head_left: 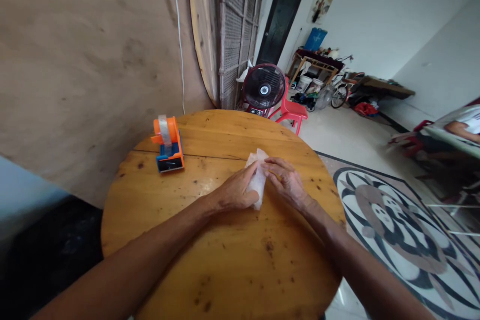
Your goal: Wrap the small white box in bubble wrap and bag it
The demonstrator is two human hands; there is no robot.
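Left hand: your left hand [238, 191] lay palm down on the table, fingers stretched forward and close together, pressing on the left side of the white packet [258, 178]. It gripped nothing; it was flat on the thing.
Right hand: your right hand [288, 182] rested on the other side of the packet, fingers bent and the fingertips [267, 164] touching its upper right edge. Whether they pinched the edge or only pressed on it could not be told.
White packet: a small, pale, crumpled-looking piece, maybe thin plastic or paper, lay on the table between your two hands, near the middle of the top and a little toward the far side. Its top corner stuck out beyond your fingers; its lower end showed below your left thumb.
Table: the round wooden table [232, 265] had a glossy, knotted top with dark spots.
Tape dispenser: an orange and blue tape dispenser [168, 144] with a roll of clear tape stood at the far left of the top, well apart from your hands.
Room behind: a dark fan [264, 89] and a red plastic chair [292, 110] stood just beyond the table.
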